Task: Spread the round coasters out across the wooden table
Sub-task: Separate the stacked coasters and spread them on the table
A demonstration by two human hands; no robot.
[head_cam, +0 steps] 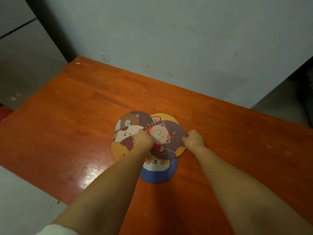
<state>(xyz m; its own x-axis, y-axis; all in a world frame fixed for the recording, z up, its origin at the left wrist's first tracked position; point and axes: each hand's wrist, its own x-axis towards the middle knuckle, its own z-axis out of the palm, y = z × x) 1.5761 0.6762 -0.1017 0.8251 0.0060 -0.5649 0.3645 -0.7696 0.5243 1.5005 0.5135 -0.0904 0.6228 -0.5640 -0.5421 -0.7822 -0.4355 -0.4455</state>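
Observation:
Several round cartoon coasters lie overlapped in a cluster mid-table. On top is a purple coaster with a pink bear [171, 138]. Beneath it lie a brown-bear coaster [133, 120], a yellow coaster with a brown-and-white animal [125, 143], a yellow one at the back [165, 117] and a blue dog coaster [157, 172] nearest me. My left hand [143, 139] is closed over the left edge of the purple coaster, where it overlaps the yellow one. My right hand [194, 138] pinches the purple coaster's right edge.
The orange wooden table [76, 116] stretches bare to the left, right and back of the cluster. A pale wall [169, 39] runs along its far edge. The table's left edge drops to a grey floor [20, 192].

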